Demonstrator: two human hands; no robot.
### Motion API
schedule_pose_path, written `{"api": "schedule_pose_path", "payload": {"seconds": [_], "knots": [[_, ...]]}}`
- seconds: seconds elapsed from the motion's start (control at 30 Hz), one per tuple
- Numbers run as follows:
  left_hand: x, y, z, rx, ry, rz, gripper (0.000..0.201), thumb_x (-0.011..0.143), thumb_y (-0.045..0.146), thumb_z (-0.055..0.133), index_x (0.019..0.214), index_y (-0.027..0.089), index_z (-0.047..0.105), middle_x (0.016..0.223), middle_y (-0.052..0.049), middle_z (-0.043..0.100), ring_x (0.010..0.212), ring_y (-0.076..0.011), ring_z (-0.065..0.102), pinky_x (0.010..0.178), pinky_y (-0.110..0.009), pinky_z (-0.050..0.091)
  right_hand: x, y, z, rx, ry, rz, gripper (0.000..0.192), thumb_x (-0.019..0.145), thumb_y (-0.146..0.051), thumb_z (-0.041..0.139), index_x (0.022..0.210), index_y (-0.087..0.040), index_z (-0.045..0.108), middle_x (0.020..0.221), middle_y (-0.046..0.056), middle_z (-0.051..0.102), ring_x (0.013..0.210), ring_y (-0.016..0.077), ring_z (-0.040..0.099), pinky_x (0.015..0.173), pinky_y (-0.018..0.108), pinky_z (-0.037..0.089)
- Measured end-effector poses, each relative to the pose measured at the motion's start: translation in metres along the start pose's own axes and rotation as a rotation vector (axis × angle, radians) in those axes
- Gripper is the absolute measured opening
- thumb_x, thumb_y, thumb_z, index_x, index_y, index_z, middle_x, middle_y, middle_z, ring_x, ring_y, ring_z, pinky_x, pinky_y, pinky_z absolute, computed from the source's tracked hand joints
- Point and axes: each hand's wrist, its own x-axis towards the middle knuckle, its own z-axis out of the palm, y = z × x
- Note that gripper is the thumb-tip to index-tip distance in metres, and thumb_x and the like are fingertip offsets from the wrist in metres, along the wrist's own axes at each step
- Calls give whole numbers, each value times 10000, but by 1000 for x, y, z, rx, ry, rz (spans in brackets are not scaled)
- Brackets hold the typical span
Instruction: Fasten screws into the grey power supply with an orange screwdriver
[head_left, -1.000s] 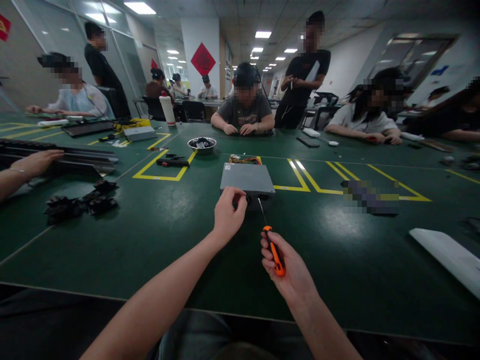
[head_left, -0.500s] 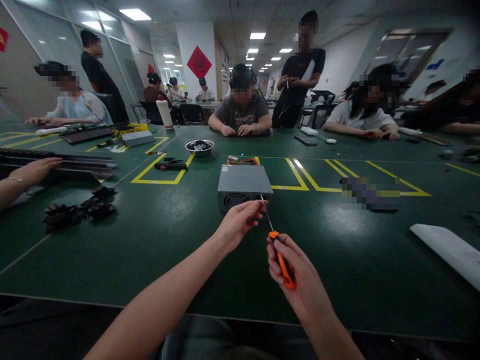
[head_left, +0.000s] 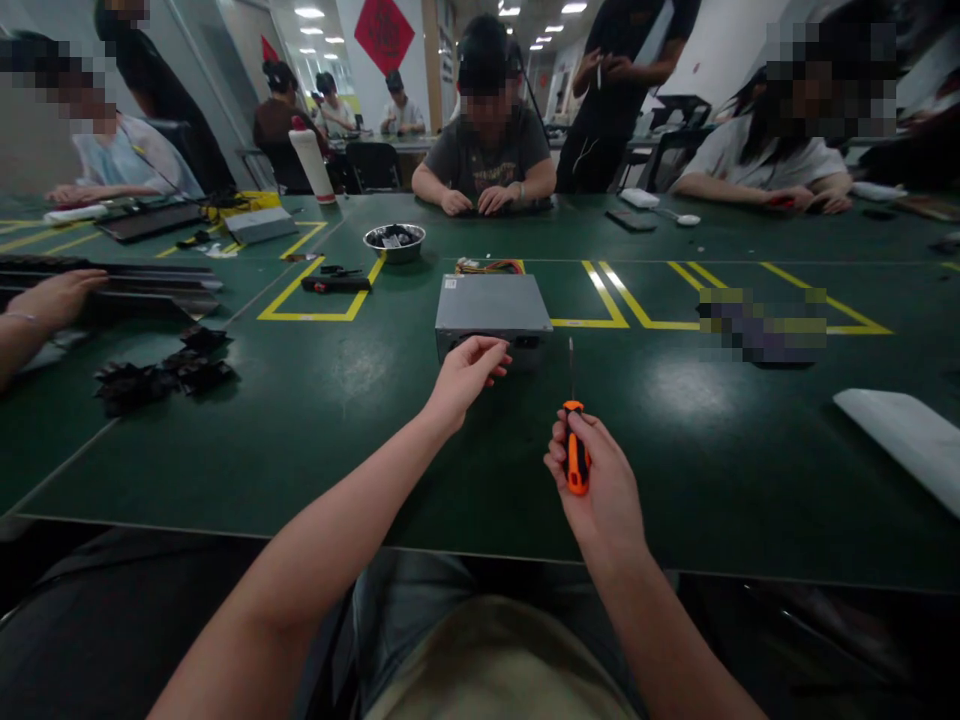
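Observation:
A grey computer power supply (head_left: pixel 495 304) sits on the green table in front of me, with colored wires at its far side. My left hand (head_left: pixel 466 378) is at its near face, thumb and fingertips pinched together. Whatever may be between those fingertips is too small to make out. To the right, my right hand (head_left: pixel 600 465) is wrapped round the orange and black handle of a screwdriver (head_left: pixel 576 440). Its shaft points away from me, and the tip is apart from the power supply, right of it.
A metal bowl (head_left: pixel 394 243) of small parts stands behind, left of the power supply. Dark parts (head_left: pixel 169 375) lie at left, near another person's hand (head_left: pixel 56 297). A white panel (head_left: pixel 904 440) is at right. Yellow tape (head_left: pixel 307 318) marks the table; co-workers sit opposite.
The screwdriver tip has come away from the power supply's near face, and my right hand has moved right. My left hand has shifted slightly left along that face. The view has tilted downward.

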Motion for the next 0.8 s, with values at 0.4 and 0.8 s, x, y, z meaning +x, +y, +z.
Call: {"api": "schedule_pose_path", "payload": {"seconds": [0.4,0.8], "knots": [[-24,-2,-1,919,-534,283,164,750,340,575,803,194,629,806,-28,559,676,-131,543,611,-260,433,-18,-31,-41,-63,124,-181,94,717,-267,612,768,-193,581,661,-31,505,500,50,422,402,158,316],[-24,-5,13,944,-663,294,96,777,253,570,817,186,624,847,-8,507,759,-115,521,701,-242,434,-37,-50,-92,-617,59,-212,205,761,-364,571,909,-221,578,738,7,580,550,91,480,435,187,375]]}}
